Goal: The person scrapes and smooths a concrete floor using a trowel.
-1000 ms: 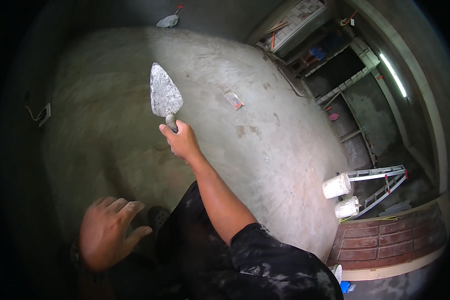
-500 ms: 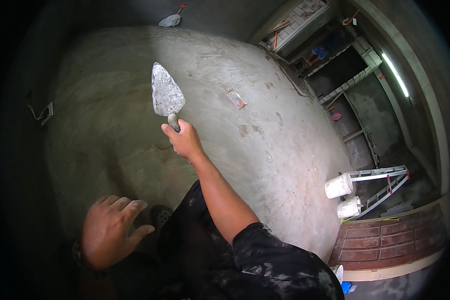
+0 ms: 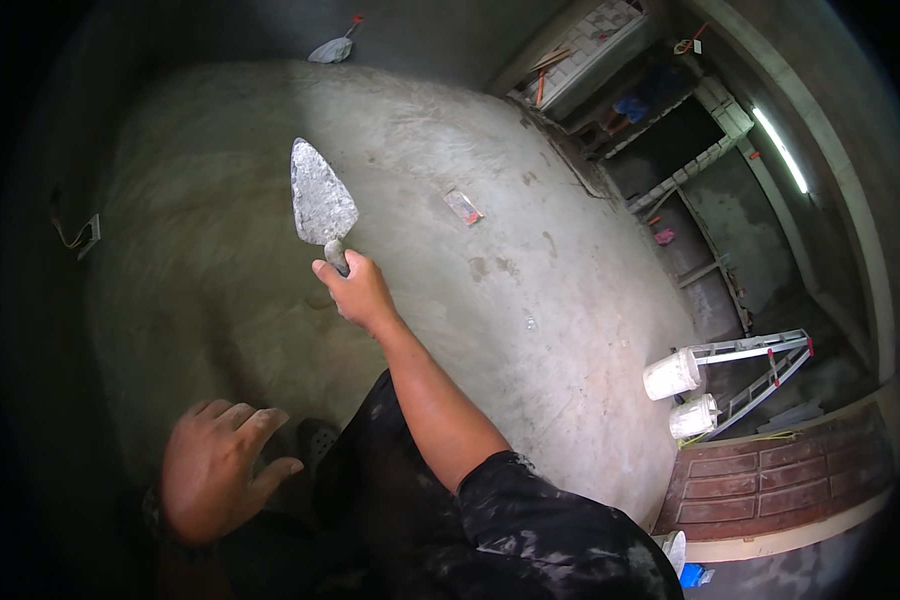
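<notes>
Right hand (image 3: 358,292) clenched on the handle of a pointed trowel (image 3: 320,196) — blade running up and away from the knuckles, flat over the grey plastered wall (image 3: 200,260) — left hand (image 3: 215,468) released, fingers spread, well below.

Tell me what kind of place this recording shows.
Most likely a building site indoors, with plastering under way: a grey plastered wall, the right hand holding a mortar-caked trowel, and two white buckets beside a ladder.
</notes>
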Tool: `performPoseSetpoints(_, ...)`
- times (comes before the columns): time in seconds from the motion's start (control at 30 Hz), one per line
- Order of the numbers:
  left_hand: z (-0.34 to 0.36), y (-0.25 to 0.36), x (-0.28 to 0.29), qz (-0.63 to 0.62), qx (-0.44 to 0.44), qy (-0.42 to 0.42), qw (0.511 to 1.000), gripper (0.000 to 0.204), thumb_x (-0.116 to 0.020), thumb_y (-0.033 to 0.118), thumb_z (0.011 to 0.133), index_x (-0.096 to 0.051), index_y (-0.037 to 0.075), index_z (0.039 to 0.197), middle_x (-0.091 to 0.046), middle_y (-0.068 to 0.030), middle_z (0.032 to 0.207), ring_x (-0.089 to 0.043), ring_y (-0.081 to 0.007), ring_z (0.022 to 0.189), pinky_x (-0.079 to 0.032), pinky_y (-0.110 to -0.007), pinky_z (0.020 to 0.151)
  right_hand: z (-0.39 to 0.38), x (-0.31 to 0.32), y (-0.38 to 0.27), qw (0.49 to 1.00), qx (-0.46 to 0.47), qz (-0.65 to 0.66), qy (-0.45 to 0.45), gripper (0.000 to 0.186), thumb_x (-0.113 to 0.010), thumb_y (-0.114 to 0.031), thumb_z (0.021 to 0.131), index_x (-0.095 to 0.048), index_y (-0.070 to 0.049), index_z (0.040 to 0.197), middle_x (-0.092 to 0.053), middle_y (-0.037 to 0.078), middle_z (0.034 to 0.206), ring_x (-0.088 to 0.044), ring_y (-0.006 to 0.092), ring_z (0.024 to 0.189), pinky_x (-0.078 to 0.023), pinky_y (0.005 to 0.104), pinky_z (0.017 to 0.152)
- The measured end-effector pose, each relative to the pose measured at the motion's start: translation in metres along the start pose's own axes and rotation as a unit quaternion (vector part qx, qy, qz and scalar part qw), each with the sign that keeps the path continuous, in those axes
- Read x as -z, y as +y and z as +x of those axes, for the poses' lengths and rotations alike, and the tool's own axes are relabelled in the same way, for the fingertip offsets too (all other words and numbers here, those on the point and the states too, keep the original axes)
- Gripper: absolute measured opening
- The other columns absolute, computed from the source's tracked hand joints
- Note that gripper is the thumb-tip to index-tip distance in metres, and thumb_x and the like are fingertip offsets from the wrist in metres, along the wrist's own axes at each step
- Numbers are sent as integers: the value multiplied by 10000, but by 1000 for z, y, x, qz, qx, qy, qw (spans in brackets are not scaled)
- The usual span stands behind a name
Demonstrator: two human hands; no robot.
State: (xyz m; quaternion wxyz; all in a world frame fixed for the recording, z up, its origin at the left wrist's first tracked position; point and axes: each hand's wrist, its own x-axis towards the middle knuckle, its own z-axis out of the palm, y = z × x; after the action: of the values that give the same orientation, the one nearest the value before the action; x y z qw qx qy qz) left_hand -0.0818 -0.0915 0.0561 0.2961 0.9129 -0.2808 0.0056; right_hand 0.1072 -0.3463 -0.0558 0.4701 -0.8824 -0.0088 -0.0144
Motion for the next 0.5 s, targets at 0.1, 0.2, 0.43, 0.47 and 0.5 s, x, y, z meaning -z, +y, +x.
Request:
performPoseSetpoints(0.1, -1, 0, 0, 7, 4, -3, 1000, 442, -847, 304, 731, -708, 60, 1073, -701, -88, 884, -650, -295, 858, -505, -421, 789, -2, 0, -3, 1000, -13, 4, -6, 494, -683, -441, 912, -596, 44, 871, -631, 215, 726, -605, 336, 668, -474, 470, 666)
performPoseSetpoints(0.2, 0, 0, -2, 6, -3, 4, 1000, 449, -847, 308, 729, -709, 59, 1076, -704, -89, 887, -652, -295, 860, -505, -421, 790, -1, 1, 0, 1000, 10, -3, 0, 390, -700, -393, 935, -573, -34, 849, -560, 18, 615, -512, 107, 513, -416, 337, 495)
performPoseSetpoints(0.43, 0, 3, 0, -3, 4, 11, 1000, 452, -871, 252, 674, -713, 46, 1044, -719, -113, 899, -661, -323, 852, -506, -426, 795, -3, 3, -5, 999, 27, -26, 15, 420, -698, -404, 926, -571, -12, 843, -566, 45, 622, -533, 141, 566, -431, 366, 546)
performPoseSetpoints(0.47, 0, 4, 1, -2, 6, 9, 1000, 453, -871, 251, 673, -712, 45, 1044, -719, -113, 896, -662, -324, 850, -506, -425, 795, -5, 4, -9, 1000, 15, -25, 8, 460, -689, -421, 918, -580, 22, 854, -603, 149, 689, -583, 269, 638, -452, 425, 615)
performPoseSetpoints(0.5, 0, 4, 1, -2, 8, 8, 1000, 454, -871, 251, 673, -712, 44, 1044, -719, -113, 894, -662, -325, 847, -506, -425, 794, -6, 5, -11, 1000, 3, -25, 0, 503, -681, -437, 910, -589, 56, 866, -640, 253, 755, -633, 397, 710, -472, 484, 684)
